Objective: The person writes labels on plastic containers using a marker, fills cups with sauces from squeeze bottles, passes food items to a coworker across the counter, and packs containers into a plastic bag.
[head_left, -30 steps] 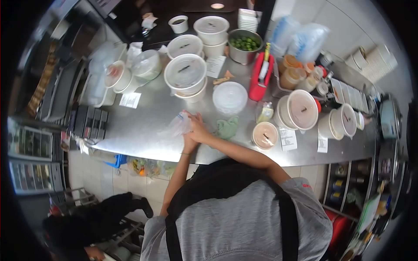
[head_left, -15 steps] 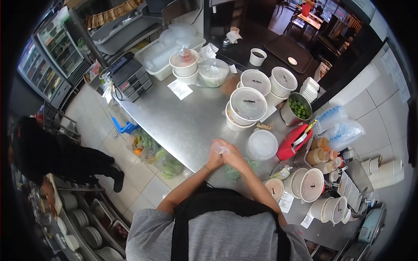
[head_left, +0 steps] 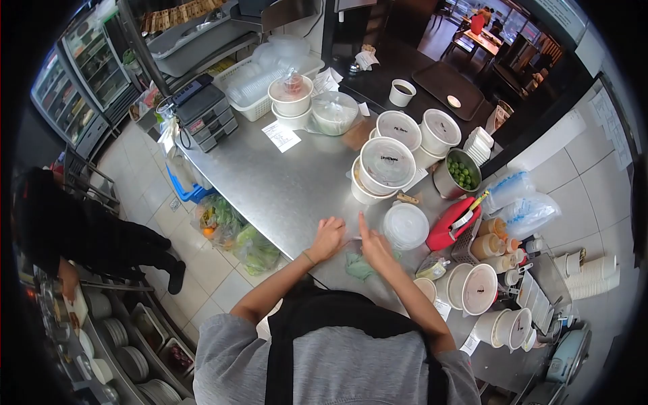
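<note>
My left hand (head_left: 328,238) is closed, its fingers curled over the steel counter. Just beside it, my right hand (head_left: 376,248) has the index finger stretched out and the other fingers folded. A thin piece of clear plastic (head_left: 352,239) shows faintly in the gap between them; its exact shape I cannot make out. A green cloth (head_left: 360,265) lies crumpled below the right hand. To the right stands a round stack of clear lids (head_left: 406,226). Beyond my hands are lidded white tubs (head_left: 387,164) with writing on top.
A metal pot of green limes (head_left: 462,170), a red container (head_left: 451,224) and sauce bottles (head_left: 491,244) line the right side. A white basket of plastic containers (head_left: 260,84) stands at the back left. On the left, a person in black (head_left: 88,233) stands at a shelf.
My hands were together with crumpled clear plastic between them. They have moved apart, and the right index finger is now extended. The view has shifted slightly.
</note>
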Demonstrator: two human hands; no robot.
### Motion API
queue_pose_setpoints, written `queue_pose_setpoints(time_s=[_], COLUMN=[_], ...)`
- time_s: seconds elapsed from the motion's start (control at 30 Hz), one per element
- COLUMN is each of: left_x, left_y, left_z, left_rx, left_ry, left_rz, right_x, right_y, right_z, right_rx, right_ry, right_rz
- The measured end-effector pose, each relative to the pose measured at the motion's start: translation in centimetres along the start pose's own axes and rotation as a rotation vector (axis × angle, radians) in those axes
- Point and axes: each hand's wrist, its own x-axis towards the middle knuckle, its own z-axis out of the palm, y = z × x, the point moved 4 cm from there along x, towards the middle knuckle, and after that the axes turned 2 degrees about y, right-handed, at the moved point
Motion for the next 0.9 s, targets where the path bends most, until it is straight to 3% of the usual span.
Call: queue_pose_setpoints(time_s=[0.1,0.23,0.3,0.33,0.37,0.4,0.43,0.47,0.5,0.53,0.57,0.63,0.7,0.9], left_x=[-0.6,1.4,3.1,3.9,4.5,5.3,5.5,4.4,4.9,4.7,4.5,4.4,5.1,5.2], left_y=[-1.6,-1.0,0.4,2.2,3.8,5.6,7.2,8.8,10.8,12.0,12.9,12.6,13.5,16.5], left_z=[-1.6,-6.0,-8.6,-9.8,-10.8,-10.5,-10.5,-10.5,-10.8,-11.5,-11.7,-10.9,-9.9,-8.6], left_rx=[-0.234,-0.251,-0.488,-0.507,-0.869,-1.239,-1.219,-1.202,-1.140,-0.969,-0.958,-0.808,-0.907,-1.047], left_ry=[-0.116,-0.063,0.060,0.029,0.026,-0.020,-0.107,-0.416,-0.463,-0.455,-0.482,-0.475,-0.510,-0.694], left_rz=[-0.053,-0.031,-0.167,-0.145,-0.217,-0.297,-0.025,-0.239,0.254,0.301,0.203,0.225,0.271,0.238], right_x=[-1.5,-3.2,-3.7,-4.2,-4.5,-4.2,-4.4,-4.3,-3.8,-3.2,-3.4,-6.4,-8.4,-12.3], right_y=[-0.2,-0.6,-0.3,-2.0,-4.1,-3.4,-1.7,-2.5,-0.8,0.3,1.2,1.1,0.4,0.7], right_z=[-3.3,-3.2,-1.6,-2.5,-3.4,0.8,4.7,-2.7,-3.1,-3.6,-5.8,-11.8,-14.2,-16.4], right_rx=[0.132,0.076,1.178,1.401,1.627,1.506,1.397,1.129,1.208,1.179,0.989,0.588,0.504,0.459], right_ry=[0.101,0.026,-0.155,-0.308,-0.438,-0.538,-0.624,-0.300,-0.186,-0.319,-0.104,-0.054,0.142,0.333], right_rz=[-0.113,-0.185,0.021,-0.033,-0.083,-0.037,0.038,-0.202,-0.435,-0.322,-0.429,-0.392,-0.289,-0.237])
